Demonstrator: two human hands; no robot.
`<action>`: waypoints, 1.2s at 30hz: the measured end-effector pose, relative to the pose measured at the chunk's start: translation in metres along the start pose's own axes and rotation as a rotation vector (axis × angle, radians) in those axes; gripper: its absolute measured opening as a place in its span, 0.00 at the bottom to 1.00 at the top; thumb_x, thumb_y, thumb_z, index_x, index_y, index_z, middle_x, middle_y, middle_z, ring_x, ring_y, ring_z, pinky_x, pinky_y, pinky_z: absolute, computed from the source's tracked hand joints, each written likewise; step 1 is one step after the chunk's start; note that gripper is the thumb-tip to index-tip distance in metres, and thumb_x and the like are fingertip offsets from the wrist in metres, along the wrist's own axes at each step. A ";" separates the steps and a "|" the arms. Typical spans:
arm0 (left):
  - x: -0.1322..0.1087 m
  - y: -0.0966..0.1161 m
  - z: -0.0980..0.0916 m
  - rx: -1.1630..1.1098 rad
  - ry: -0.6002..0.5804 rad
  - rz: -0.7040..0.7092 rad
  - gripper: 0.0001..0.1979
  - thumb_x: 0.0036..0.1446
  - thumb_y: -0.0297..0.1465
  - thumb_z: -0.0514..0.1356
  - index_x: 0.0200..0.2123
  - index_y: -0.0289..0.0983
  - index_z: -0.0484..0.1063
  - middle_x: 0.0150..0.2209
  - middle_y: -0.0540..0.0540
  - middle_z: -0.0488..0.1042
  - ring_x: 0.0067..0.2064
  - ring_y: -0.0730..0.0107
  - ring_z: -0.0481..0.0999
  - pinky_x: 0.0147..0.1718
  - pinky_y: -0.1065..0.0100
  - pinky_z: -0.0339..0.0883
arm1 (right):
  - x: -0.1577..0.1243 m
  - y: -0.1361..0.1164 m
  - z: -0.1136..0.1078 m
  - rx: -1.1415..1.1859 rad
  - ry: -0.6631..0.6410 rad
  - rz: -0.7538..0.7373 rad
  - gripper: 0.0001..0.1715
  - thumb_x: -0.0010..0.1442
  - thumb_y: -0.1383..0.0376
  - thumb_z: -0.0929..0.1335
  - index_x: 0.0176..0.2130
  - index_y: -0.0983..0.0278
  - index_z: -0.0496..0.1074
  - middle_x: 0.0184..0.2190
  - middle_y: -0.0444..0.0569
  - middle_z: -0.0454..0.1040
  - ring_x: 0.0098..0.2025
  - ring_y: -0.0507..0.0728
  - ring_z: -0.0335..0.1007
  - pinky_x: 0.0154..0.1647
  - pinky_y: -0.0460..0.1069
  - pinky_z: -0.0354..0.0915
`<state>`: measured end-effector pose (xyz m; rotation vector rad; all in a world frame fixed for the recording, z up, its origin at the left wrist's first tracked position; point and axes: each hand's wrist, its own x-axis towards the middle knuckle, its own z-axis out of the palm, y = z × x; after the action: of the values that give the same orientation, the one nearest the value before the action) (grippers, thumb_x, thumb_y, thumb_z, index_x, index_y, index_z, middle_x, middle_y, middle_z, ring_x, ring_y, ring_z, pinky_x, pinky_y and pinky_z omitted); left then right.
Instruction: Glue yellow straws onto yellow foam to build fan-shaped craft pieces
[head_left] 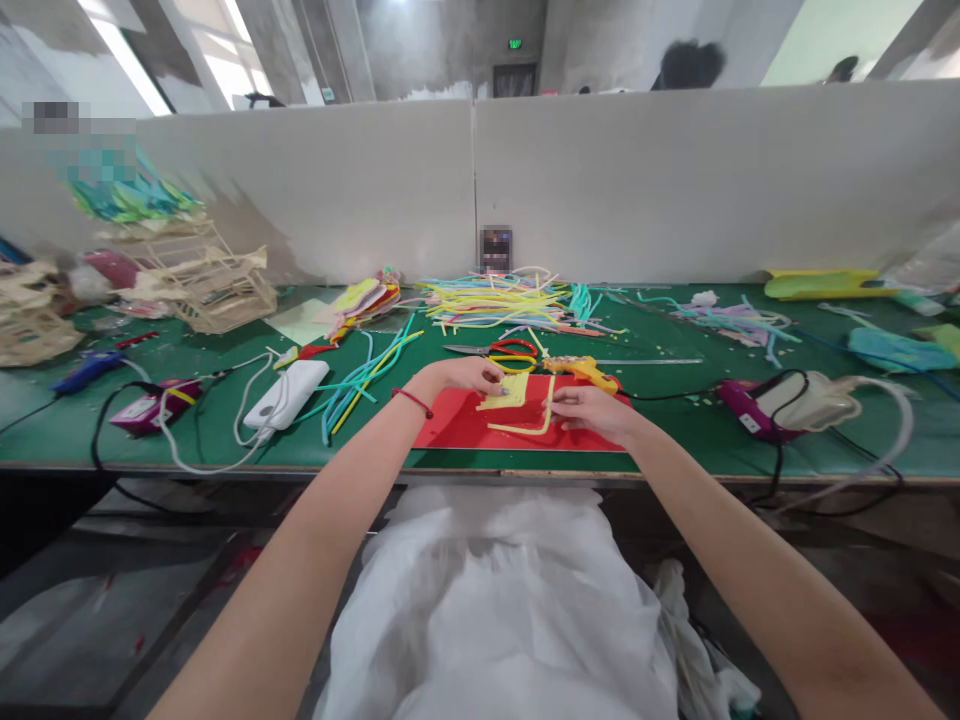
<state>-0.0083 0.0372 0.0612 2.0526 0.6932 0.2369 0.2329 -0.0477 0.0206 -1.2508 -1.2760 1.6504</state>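
Observation:
On a red board [450,425] in front of me lies a small flat yellow piece [514,388], seemingly made of strips set side by side. My left hand [474,375] has its fingers closed on the left edge of this piece. To its right, a yellow strip [517,430] bent into an L rests over the board. The fingers of my right hand [589,412] pinch the upright arm of that strip. Just behind the hands lie scissors [514,349] with red handles and a yellow glue gun [589,371] with a black cord.
Behind the board is a pile of coloured fuzzy strips [502,302]. More strips [367,385], a white power bank [289,395] and a purple box [154,405] lie left. Another purple box [761,410] with cords sits right. Pale frames [210,285] stand far left; a partition [637,180] rises behind.

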 end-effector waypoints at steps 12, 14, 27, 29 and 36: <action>-0.001 0.003 0.013 0.313 0.379 0.002 0.04 0.41 0.31 0.67 0.20 0.37 0.75 0.19 0.50 0.71 0.21 0.73 0.65 0.24 0.71 0.55 | -0.010 0.007 0.009 0.163 0.123 0.033 0.13 0.44 0.69 0.76 0.30 0.63 0.71 0.26 0.44 0.76 0.28 0.50 0.74 0.24 0.41 0.70; -0.015 0.013 0.021 0.367 0.570 0.038 0.04 0.48 0.31 0.63 0.25 0.37 0.77 0.27 0.47 0.75 0.28 0.70 0.69 0.29 0.71 0.58 | -0.007 0.007 0.014 0.170 0.137 0.018 0.13 0.43 0.69 0.76 0.29 0.63 0.71 0.25 0.43 0.75 0.28 0.50 0.74 0.25 0.41 0.69; -0.050 -0.001 0.087 0.615 0.477 0.024 0.08 0.59 0.29 0.57 0.40 0.38 0.75 0.40 0.45 0.75 0.43 0.65 0.73 0.46 0.65 0.64 | 0.006 0.004 0.027 0.159 0.198 -0.021 0.12 0.45 0.71 0.75 0.30 0.64 0.70 0.24 0.43 0.76 0.27 0.49 0.74 0.25 0.41 0.70; -0.046 -0.004 0.088 0.681 0.490 -0.004 0.08 0.60 0.30 0.56 0.39 0.38 0.75 0.39 0.45 0.76 0.43 0.65 0.73 0.45 0.64 0.64 | 0.008 0.003 0.029 0.138 0.246 -0.018 0.12 0.46 0.72 0.74 0.31 0.64 0.70 0.24 0.43 0.76 0.27 0.50 0.74 0.24 0.41 0.70; -0.045 -0.003 0.086 0.762 0.516 -0.069 0.07 0.58 0.31 0.59 0.39 0.38 0.75 0.40 0.46 0.74 0.45 0.64 0.72 0.45 0.63 0.63 | 0.017 0.001 0.039 0.058 0.350 -0.047 0.11 0.48 0.75 0.72 0.31 0.65 0.68 0.20 0.43 0.75 0.23 0.51 0.74 0.20 0.42 0.70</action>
<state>-0.0100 -0.0481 0.0159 2.7090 1.3202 0.5354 0.1910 -0.0435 0.0169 -1.3901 -1.0270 1.3527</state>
